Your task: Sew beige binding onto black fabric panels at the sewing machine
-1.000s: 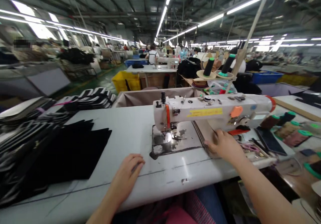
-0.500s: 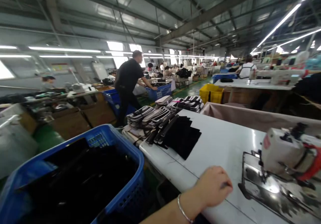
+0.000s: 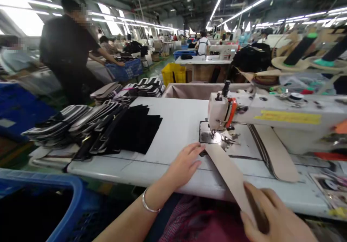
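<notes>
My right hand (image 3: pixel 273 216) grips the near end of a long beige strip (image 3: pixel 227 169) at the table's front edge. The strip runs away from me to the needle plate (image 3: pixel 210 137) of a white sewing machine (image 3: pixel 271 117). My left hand (image 3: pixel 185 164), with a bracelet on the wrist, rests fingers apart on the white table (image 3: pixel 173 126), its fingertips at the strip's far end. A stack of similar beige strips (image 3: pixel 273 153) lies under the machine's arm.
Black fabric pieces (image 3: pixel 135 130) and stacks of black-and-white parts (image 3: pixel 81 117) lie on the table's left. A blue crate (image 3: pixel 40 206) stands at lower left. A person in black (image 3: pixel 67 47) stands beyond. Thread cones (image 3: pixel 300 52) sit behind the machine.
My view swung left toward the blue crate, then back to the machine. My right hand left the strip stack and now holds one strip. My left hand moved to the strip's far end.
</notes>
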Demonstrator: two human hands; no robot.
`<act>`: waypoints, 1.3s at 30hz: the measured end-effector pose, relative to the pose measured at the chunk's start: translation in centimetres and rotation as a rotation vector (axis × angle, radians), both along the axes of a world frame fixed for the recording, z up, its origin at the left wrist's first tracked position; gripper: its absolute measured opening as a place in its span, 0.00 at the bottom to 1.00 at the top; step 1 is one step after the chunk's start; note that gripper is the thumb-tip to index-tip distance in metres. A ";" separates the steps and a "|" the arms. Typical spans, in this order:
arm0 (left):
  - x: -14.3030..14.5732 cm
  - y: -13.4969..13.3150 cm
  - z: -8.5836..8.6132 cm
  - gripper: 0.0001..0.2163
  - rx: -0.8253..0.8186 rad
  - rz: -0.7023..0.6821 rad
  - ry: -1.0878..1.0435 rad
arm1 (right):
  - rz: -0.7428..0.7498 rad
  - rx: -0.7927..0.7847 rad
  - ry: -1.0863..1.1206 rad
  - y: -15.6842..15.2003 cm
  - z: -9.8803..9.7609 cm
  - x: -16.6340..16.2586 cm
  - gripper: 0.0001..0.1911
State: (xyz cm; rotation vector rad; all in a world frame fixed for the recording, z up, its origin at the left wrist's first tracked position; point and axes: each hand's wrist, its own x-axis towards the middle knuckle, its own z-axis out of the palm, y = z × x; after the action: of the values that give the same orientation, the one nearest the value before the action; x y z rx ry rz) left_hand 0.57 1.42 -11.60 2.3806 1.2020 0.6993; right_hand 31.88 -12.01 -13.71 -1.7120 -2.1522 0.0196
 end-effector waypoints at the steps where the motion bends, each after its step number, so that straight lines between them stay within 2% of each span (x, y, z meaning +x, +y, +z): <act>1: 0.5 0.3 0.1 0.24 0.029 -0.051 0.049 | -0.005 0.014 0.007 0.6 0.3 -1.7 0.35; 4: 1.4 2.0 0.4 0.20 0.119 -0.158 0.201 | 0.081 0.022 0.031 3.5 1.4 -5.0 0.28; 7: 1.3 4.2 0.7 0.16 0.143 -0.220 0.276 | 0.244 -0.008 0.013 7.0 2.2 -4.8 0.16; 8: 1.1 4.8 0.9 0.15 0.138 -0.236 0.286 | 0.300 -0.005 0.003 8.2 2.3 -4.2 0.16; 12: 0.5 6.5 1.1 0.17 0.104 -0.276 0.331 | 0.503 0.031 0.024 11.5 2.4 -2.5 0.27; 16: 0.4 7.2 1.0 0.16 0.064 -0.237 0.327 | 0.598 0.008 0.065 12.7 2.1 -2.4 0.24; 19: 0.8 7.7 0.9 0.16 0.014 -0.252 0.296 | 0.605 0.011 0.096 13.3 1.7 -2.4 0.21; 24: 1.5 8.2 0.8 0.17 -0.034 -0.308 0.235 | 0.506 0.017 0.119 13.8 0.9 -2.1 0.21; 32: 1.5 8.0 -0.1 0.17 -0.021 -0.307 0.140 | 0.442 0.016 0.151 14.1 0.2 -2.2 0.20; 39: 1.7 8.0 -0.1 0.18 -0.040 -0.283 0.124 | 0.428 0.013 0.155 14.4 0.2 -2.2 0.21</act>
State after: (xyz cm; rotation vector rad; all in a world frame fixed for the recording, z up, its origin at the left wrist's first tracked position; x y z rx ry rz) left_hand 2.29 9.40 -11.66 2.5218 0.8880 0.4385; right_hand 29.64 2.38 -13.54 -1.1711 -2.3468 0.2456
